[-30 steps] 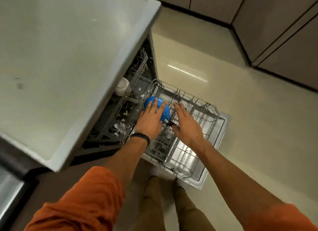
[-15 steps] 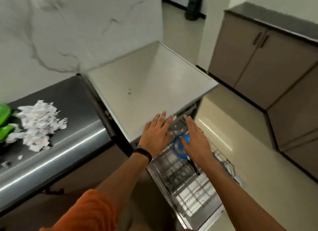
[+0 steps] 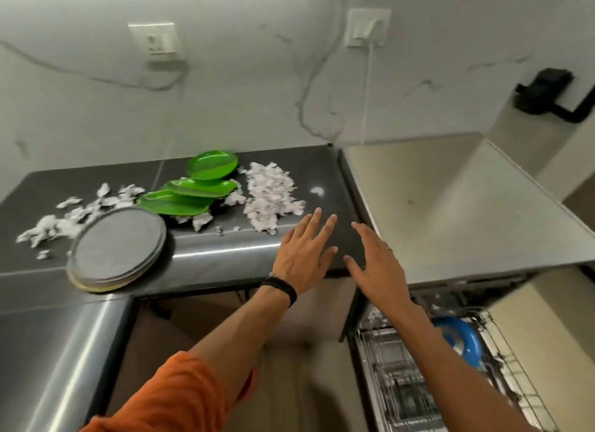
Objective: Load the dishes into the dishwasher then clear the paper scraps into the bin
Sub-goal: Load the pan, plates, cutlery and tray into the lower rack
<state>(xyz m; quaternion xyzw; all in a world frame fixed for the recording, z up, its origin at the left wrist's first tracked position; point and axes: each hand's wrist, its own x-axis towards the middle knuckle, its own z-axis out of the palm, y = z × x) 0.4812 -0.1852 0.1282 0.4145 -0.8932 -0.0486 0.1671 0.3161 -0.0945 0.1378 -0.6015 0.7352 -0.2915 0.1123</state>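
Kitchen corner: veined white wall, dark countertop (image 3: 206, 248) set against the steel dishwasher top (image 3: 450, 206).

Change over the last second: both hands were down at the blue bowl (image 3: 463, 338). They are now up at counter height. The bowl sits alone in the pulled-out dishwasher rack (image 3: 402, 383), lower right. Judgement: that dish is loaded and the hands are coming back for the next one.

Still on the countertop:
- green plates (image 3: 193, 193), three, overlapping, toward the back;
- grey plates (image 3: 117, 248), stacked, overhanging the front edge at left;
- paper scraps (image 3: 269, 196), one heap just right of the green plates, more scattered to the left. No bin in view.

Left hand (image 3: 302, 251): fingers straight and spread, holding nothing, over the countertop's front right corner near the scrap heap. Whether it touches the surface cannot be told.

Right hand (image 3: 373, 267): fingers straight, slightly apart, empty, just beside the left hand, over the seam between countertop and dishwasher top.
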